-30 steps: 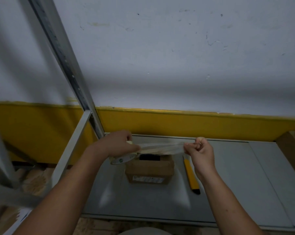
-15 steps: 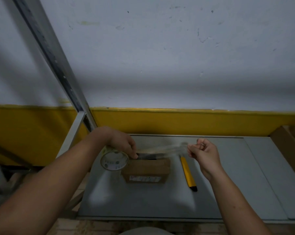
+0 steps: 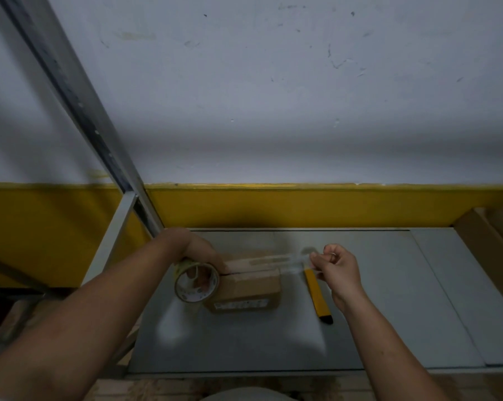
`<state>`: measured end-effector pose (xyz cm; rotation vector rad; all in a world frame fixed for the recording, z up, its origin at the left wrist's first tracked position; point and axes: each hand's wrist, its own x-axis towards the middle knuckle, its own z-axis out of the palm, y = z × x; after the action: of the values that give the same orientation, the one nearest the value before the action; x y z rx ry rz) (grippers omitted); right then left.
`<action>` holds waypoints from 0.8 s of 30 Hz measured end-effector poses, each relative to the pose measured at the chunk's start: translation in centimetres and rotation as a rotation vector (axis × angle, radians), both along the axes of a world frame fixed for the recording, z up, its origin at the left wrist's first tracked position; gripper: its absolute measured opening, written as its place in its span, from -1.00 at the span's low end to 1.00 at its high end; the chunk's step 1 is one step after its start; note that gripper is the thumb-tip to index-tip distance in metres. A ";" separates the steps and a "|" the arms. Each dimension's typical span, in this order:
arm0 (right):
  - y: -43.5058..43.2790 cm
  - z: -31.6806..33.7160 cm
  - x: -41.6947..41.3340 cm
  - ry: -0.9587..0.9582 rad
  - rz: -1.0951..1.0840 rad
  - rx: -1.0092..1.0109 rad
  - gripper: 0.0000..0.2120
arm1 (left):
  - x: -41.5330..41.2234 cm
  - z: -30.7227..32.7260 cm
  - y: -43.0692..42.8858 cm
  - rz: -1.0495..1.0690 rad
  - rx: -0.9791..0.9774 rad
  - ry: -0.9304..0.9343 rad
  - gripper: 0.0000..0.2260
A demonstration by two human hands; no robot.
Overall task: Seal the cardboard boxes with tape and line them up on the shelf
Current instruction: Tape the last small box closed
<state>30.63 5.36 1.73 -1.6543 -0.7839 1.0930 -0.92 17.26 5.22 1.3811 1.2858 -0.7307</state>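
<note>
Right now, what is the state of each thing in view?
cardboard box, flaps folded down, on the shelf
tape strip, stretched over the box top
left hand, holds the tape roll
right hand, pinches the strip's free end
utility knife, lying flat, untouched

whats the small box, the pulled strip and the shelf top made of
Small box: matte brown cardboard, by its folded flaps. Pulled strip: clear glossy plastic tape; the box shows through it. Shelf top: probably sheet metal, smooth grey with pale glare patches.
</note>
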 end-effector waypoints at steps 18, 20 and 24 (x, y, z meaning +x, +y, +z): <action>1.3 -3.4 -3.3 0.256 -0.041 -0.086 -0.79 | -2.9 -2.1 1.8 0.040 0.050 0.104 -0.48; 1.3 -3.7 -3.6 0.274 -0.057 -0.087 -0.79 | -3.3 -2.8 1.9 0.044 0.055 0.123 -0.43; 1.4 -3.8 -4.3 0.281 -0.073 -0.064 -0.80 | -3.7 -3.2 1.8 0.046 0.071 0.097 -0.51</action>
<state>26.30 6.74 -2.08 -1.5256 -0.5072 1.2751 -4.61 19.09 2.00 1.3826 1.4271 -0.7346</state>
